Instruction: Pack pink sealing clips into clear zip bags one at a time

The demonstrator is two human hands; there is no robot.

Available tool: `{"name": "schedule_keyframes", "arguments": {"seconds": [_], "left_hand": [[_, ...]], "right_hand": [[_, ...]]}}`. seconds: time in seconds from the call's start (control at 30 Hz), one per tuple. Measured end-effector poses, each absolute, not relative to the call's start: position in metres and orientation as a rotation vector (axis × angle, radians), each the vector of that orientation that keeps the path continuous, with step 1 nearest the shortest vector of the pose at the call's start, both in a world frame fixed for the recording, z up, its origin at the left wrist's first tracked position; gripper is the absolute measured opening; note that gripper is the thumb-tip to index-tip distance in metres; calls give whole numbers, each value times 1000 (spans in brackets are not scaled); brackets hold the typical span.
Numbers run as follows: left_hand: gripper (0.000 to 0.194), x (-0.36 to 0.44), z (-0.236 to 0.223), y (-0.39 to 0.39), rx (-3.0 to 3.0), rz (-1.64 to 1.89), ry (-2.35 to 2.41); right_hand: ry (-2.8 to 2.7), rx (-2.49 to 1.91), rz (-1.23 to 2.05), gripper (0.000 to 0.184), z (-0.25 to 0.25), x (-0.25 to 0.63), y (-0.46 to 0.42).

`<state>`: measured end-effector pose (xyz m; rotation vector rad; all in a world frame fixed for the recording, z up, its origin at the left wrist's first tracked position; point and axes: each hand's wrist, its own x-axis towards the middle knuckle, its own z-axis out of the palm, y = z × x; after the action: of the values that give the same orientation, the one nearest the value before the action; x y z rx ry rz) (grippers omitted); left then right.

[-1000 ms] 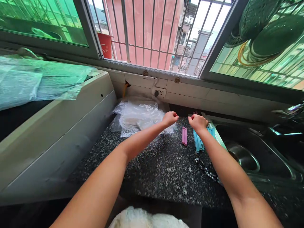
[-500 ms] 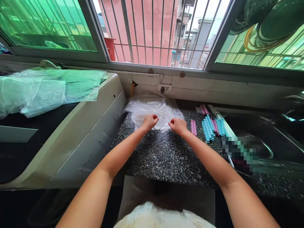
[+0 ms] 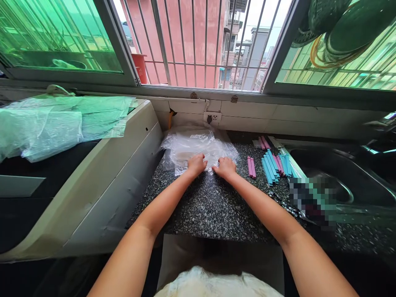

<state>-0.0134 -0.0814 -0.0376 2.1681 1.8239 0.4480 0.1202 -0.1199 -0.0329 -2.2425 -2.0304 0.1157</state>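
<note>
A heap of clear plastic bags (image 3: 192, 144) lies at the back of the speckled granite counter (image 3: 216, 206), under the window. My left hand (image 3: 196, 164) and my right hand (image 3: 225, 167) rest side by side on the heap's near edge, fingers curled and pinching the plastic. To the right of my right hand lie two pink clip sticks (image 3: 251, 167). Further right sits a bunch of blue clip sticks (image 3: 269, 166) mixed with a few pink ones.
A white appliance (image 3: 93, 165) fills the left side, with plastic sheeting (image 3: 55, 123) draped over its top. A steel sink (image 3: 340, 181) lies at the right. A wall socket (image 3: 212, 118) sits on the tiles behind the bags. Barred windows run along the back.
Both hands moved left from beside the clip sticks to the heap of plastic bags and came closer together. The view also shifted left and down.
</note>
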Motion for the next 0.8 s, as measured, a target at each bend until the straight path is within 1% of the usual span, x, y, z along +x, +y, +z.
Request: {"name": "schedule_keyframes", "arguments": {"seconds": [0.3,0.47,0.63,0.8], "left_hand": [[24,-11,-38,-73,2052,443,1851],[15,-7,-34,-74,2046,485,1795],[13,-4,-30,-81,2075,548,1715],[13,-2,-21,-91,2093,619,1635]], "right_hand": [[-2036,-2252,150,50,-32,121,-119],[-2022,-2230,141,51,-36,124,-119],[-1992,-2191,111,48,-41,126,-122],[-1885,-2116,159,47,-44,131,-127]]}}
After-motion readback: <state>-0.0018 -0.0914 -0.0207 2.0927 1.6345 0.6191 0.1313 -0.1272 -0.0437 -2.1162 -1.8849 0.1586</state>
